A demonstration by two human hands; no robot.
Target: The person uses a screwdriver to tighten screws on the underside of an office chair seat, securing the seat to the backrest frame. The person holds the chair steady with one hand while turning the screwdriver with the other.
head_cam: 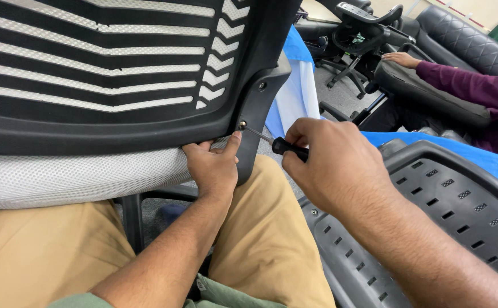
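A black slatted plastic chair back (112, 68) with a grey mesh cushion edge (72, 174) stands across my lap. My right hand (331, 165) grips a black-handled screwdriver (287, 148). Its thin shaft points left and up to a screw (242, 124) in the back's black support bracket (260, 108). My left hand (213, 167) holds the lower rim of the chair back, with its thumb touching the bracket just under the screw.
A second black perforated chair shell (448, 205) lies at my right on a blue cloth (488, 159). Another person's sleeve in purple (477, 88) rests on a black chair seat (426, 94) at the far right. Chair bases and a dark sofa (466, 40) stand behind.
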